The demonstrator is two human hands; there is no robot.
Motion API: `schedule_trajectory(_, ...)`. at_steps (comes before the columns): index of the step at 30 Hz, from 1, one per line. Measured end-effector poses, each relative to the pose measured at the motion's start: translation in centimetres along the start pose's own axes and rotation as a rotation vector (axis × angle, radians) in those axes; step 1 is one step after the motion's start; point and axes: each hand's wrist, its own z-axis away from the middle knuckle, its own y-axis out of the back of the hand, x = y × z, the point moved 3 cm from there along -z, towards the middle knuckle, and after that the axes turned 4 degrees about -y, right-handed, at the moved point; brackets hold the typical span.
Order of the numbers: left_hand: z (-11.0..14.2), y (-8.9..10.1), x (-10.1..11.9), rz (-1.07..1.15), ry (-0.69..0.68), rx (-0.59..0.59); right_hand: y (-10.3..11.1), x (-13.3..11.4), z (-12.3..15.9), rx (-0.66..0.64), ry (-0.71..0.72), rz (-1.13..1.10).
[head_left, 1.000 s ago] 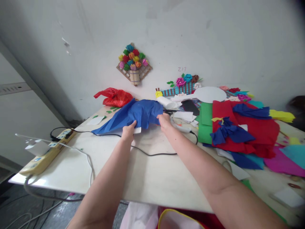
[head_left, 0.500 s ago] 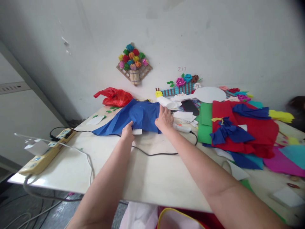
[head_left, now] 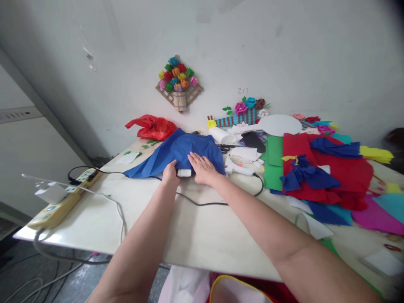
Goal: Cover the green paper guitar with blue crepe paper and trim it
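Note:
A sheet of blue crepe paper (head_left: 176,147) lies creased across the back of the table. Under its near edge a small white piece (head_left: 184,173) sticks out. My left hand (head_left: 171,174) grips the near edge of the blue paper beside that piece, thumb on top and the other fingers mostly hidden. Laid on the paper to the right is my right hand (head_left: 203,169), its fingers stretched out and holding nothing. A white glue gun (head_left: 240,169) rests just right of the paper, its black cord running across the table.
At the left stands a yellow power strip (head_left: 63,202) with cables. A red plastic bag (head_left: 156,128) sits behind the paper. Scissors (head_left: 224,149), a white disc (head_left: 280,125), a green sheet (head_left: 273,162) and red paper (head_left: 341,172) spread to the right.
My right hand has left the paper's right edge and moved left onto its middle, fingers now flat. The right edge lies lower and further right. My left hand has stayed nearly in place.

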Motion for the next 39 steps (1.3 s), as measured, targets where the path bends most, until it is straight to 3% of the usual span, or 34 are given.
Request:
schedule_trajectory(5,0.2,-0.1,0.0,0.036,0.02,-0.008,-0.1,0.4,-0.4,0.111,0.02,0.029)
schedule_trajectory(10,-0.2,0.1,0.0,0.047,0.008,0.041,-0.3,0.6,-0.8,0.142,0.038,0.083)
schedule_trajectory(23,-0.2,0.6,0.1,0.038,-0.052,0.175,0.5,-0.5,0.0,0.045,-0.032,0.22)
schedule_trajectory(33,-0.1,0.4,-0.1,0.077,-0.035,0.124,0.2,-0.8,0.2,0.065,-0.015,0.264)
schedule_trajectory(39,0.0,0.3,-0.3,0.053,-0.065,0.16,0.0,-1.1,0.3,0.115,0.001,0.307)
